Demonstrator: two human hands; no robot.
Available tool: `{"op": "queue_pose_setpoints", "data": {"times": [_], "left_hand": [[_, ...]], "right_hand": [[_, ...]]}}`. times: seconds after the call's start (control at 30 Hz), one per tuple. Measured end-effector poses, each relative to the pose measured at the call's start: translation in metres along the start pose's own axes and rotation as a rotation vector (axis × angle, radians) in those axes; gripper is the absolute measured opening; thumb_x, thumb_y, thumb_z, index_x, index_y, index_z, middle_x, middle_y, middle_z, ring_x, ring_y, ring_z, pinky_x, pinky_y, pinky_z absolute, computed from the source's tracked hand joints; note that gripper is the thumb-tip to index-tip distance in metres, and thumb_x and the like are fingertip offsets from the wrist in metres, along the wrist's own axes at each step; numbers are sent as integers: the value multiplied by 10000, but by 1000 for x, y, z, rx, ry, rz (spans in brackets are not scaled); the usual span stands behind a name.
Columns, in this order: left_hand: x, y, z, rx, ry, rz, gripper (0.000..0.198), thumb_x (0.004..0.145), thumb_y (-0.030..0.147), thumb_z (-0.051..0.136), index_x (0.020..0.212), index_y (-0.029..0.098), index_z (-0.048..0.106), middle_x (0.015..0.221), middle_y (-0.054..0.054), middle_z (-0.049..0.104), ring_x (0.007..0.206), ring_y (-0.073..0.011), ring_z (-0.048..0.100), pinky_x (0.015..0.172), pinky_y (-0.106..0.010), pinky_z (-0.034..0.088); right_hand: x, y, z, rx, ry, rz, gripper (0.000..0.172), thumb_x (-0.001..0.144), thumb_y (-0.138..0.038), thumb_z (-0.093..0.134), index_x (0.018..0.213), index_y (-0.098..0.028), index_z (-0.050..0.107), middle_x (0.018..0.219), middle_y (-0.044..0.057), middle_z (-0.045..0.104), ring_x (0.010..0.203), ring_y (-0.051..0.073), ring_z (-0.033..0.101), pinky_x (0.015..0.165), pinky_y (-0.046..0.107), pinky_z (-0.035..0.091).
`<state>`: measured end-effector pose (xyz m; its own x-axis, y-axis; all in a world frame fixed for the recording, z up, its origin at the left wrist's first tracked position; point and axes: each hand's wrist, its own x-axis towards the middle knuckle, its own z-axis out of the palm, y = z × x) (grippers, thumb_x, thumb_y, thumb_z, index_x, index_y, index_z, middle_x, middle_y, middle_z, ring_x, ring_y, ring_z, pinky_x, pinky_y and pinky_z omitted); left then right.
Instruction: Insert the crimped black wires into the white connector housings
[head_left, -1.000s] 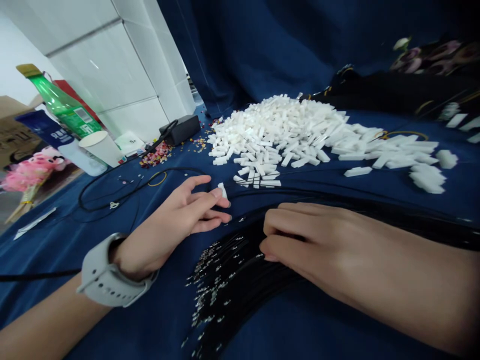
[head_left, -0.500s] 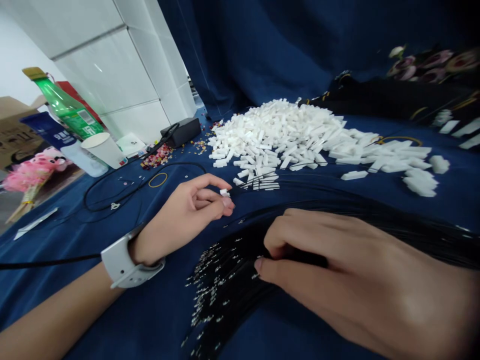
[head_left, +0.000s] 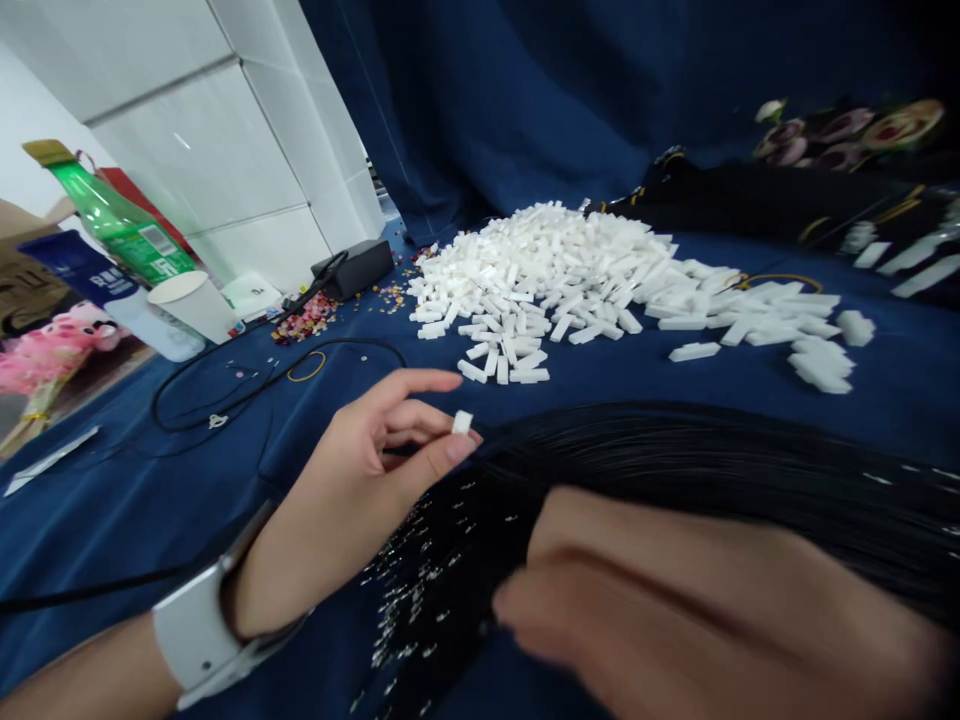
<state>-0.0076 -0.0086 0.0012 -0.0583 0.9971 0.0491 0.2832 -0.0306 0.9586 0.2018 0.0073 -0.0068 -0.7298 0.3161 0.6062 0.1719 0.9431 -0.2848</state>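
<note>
Between the thumb and fingers of my left hand (head_left: 375, 455) sits a small white plastic connector housing (head_left: 462, 423). My index finger points out above it. Below and to the right lies a thick bundle of thin black wires (head_left: 645, 440), its near ends tipped with small shiny metal terminals (head_left: 416, 590). My right hand (head_left: 675, 600) is over this bundle, blurred, with fingers and thumb drawn together; whatever is between them is hidden. Past both hands rises a large heap of similar white housings (head_left: 540, 270).
A coiled black cable (head_left: 157, 405), a yellow rubber band (head_left: 307, 367) and a black box (head_left: 360, 270) lie at the left. Farther left stand a paper cup (head_left: 199, 305) and a green bottle (head_left: 124, 215). Blue cloth (head_left: 600, 90) hangs behind; artificial flowers (head_left: 847, 135) are at the back right.
My left hand has come slightly down and turned, showing more of the white housing. My right hand has moved down toward me over the wires. The view has shifted a little.
</note>
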Motion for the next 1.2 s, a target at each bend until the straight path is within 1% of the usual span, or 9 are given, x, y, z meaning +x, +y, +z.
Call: {"op": "queue_pose_setpoints", "data": {"times": [0.1, 0.2, 0.33, 0.47, 0.6, 0.67, 0.73, 0.83, 1.2], "left_hand": [[-4, 1, 4, -2, -116, -23, 74, 821, 187, 783, 878, 211, 742, 793, 23, 789, 760, -114, 727, 709, -160, 557], [-7, 2, 6, 7, -175, -29, 44, 831, 171, 758, 839, 209, 739, 791, 32, 790, 762, -102, 730, 721, -143, 554], [-10, 3, 6, 3, -159, -57, 27, 832, 203, 765, 844, 204, 741, 753, 31, 774, 717, -95, 712, 663, -126, 541], [-10, 3, 8, -12, -119, -105, 57, 794, 204, 795, 818, 190, 746, 704, 24, 763, 636, -86, 687, 582, -111, 524], [-9, 2, 11, -70, -65, -108, 88, 745, 159, 823, 794, 189, 756, 684, 27, 773, 638, -96, 717, 600, -115, 556], [-9, 1, 11, -114, -66, -119, 136, 711, 112, 840, 782, 200, 766, 689, 39, 782, 650, -96, 732, 619, -111, 566], [-10, 0, 11, -149, -80, -133, 177, 692, 75, 848, 775, 216, 780, 691, 52, 790, 656, -87, 737, 626, -95, 563], [-11, 0, 10, -174, -86, -139, 203, 686, 51, 849, 764, 232, 796, 668, 66, 786, 646, -70, 731, 626, -71, 555], [-11, 1, 14, -90, -66, -69, 147, 720, 100, 836, 777, 228, 791, 674, 54, 797, 631, -77, 743, 618, -73, 570]], "right_hand": [[10, 7, -2, 5, -13, 275, 238, 982, -171, 471, 836, -200, 657, 777, -32, 655, 578, 34, 552, 507, 160, 404], [18, 14, -5, 84, -75, 517, 229, 937, -159, 527, 750, -211, 650, 699, -75, 657, 546, 9, 550, 478, 122, 372], [19, 20, -4, 214, -111, 641, 190, 883, -151, 574, 738, -229, 670, 641, -100, 661, 473, 6, 528, 396, 128, 320], [17, 22, -5, 181, -31, 564, 212, 892, -196, 584, 714, -252, 683, 645, -104, 661, 508, 10, 561, 422, 123, 356], [11, 22, -7, -60, 33, 305, 216, 940, -235, 567, 770, -259, 698, 687, -90, 658, 547, 10, 565, 437, 141, 357], [9, 22, -5, -190, 40, 246, 272, 952, -237, 537, 728, -237, 690, 643, -64, 630, 501, 38, 529, 403, 195, 331], [9, 22, -4, -218, 27, 280, 283, 935, -225, 528, 697, -234, 682, 614, -61, 619, 477, 55, 529, 387, 218, 342], [13, 24, -4, -105, 1, 377, 244, 895, -216, 545, 701, -259, 688, 631, -94, 646, 505, 38, 575, 408, 186, 384], [19, 22, -2, 84, -4, 522, 217, 855, -211, 578, 679, -264, 692, 617, -107, 655, 493, 8, 556, 387, 130, 334]]}}
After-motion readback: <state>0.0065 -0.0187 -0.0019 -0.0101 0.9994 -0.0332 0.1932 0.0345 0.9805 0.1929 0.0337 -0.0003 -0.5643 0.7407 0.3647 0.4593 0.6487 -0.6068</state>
